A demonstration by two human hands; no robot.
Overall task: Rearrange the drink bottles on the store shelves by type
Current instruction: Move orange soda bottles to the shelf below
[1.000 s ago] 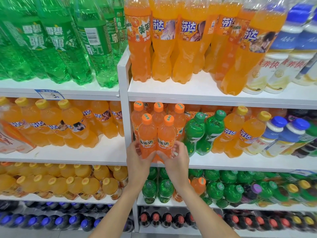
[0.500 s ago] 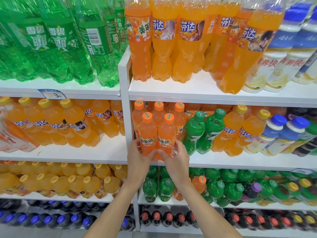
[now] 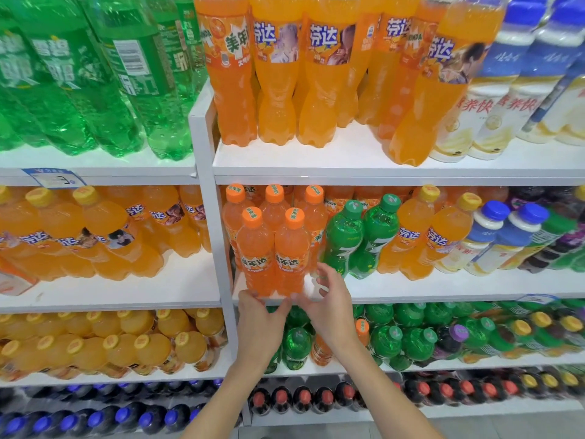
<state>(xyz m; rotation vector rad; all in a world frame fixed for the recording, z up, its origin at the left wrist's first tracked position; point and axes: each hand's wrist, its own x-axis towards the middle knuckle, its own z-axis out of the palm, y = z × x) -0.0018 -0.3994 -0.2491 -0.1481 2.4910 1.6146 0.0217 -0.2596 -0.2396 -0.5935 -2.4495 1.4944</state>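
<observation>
Shelf edge: orange bottles just above fingers.

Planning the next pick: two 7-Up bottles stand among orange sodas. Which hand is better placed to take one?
Right, probably. The right hand is open beside the nearest 7-Up bottle; the left hand is farther, at the front-left Mirinda bottle's base.

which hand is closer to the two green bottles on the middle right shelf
Right. The right hand is just below and left of the green bottles, close to their bases. The left hand is farther left, at the foot of the front orange bottles.
</observation>
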